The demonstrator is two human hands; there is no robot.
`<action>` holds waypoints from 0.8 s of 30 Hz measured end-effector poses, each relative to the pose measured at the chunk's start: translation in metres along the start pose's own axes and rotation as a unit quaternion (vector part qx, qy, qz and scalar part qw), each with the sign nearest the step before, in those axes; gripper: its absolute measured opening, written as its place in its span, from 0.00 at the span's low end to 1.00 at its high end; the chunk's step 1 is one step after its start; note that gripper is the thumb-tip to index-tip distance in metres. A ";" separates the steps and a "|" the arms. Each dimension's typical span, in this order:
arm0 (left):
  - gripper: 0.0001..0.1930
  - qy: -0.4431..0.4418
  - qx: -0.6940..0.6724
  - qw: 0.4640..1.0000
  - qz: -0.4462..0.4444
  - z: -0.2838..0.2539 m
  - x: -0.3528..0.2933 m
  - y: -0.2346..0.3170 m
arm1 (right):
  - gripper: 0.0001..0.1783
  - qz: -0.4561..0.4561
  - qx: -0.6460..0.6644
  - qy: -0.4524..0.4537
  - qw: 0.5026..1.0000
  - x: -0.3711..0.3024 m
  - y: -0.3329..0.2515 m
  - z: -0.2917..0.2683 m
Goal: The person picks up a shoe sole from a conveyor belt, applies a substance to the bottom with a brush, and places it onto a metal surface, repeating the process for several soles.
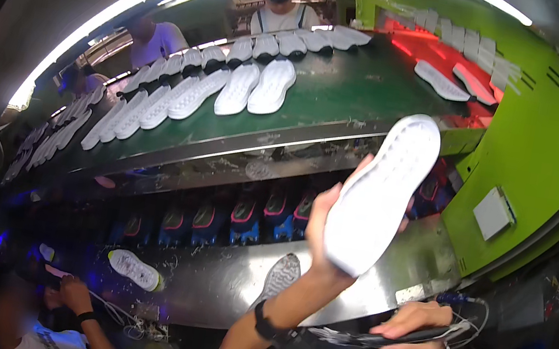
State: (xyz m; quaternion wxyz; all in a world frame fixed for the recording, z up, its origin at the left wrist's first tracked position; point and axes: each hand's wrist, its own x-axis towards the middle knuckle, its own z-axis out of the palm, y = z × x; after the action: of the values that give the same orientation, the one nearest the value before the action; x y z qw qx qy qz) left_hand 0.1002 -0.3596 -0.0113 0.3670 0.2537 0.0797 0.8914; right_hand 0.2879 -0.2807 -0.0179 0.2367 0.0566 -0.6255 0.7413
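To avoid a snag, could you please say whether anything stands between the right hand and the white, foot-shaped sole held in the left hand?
Nothing visible stands between the right hand and the white sole in the left hand, but the right hand holds a dark, elongated object.

A white shoe sole [383, 195], its surface glaring bright, is held up well clear of the tabletop in the left fingers [324, 208]. It stands steeply tilted, upper end leaning right, one broad face in view, a row of small dimples along its left edge. A slender, dark brush-like tool [413, 337] lies almost level in the right fingers [411, 317], pale strands at its left end.
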 end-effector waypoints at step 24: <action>0.34 0.304 0.049 0.912 -0.273 -0.082 -0.227 0.041 | 0.14 0.182 0.170 0.201 0.947 -0.059 0.090 0.013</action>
State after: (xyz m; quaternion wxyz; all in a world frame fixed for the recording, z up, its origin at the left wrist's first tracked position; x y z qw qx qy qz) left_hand 0.1694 -0.5431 -0.1578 0.5410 -0.0430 0.2974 0.7855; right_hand 0.2994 -0.3194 -0.1192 0.2056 -0.1688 -0.4295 0.8630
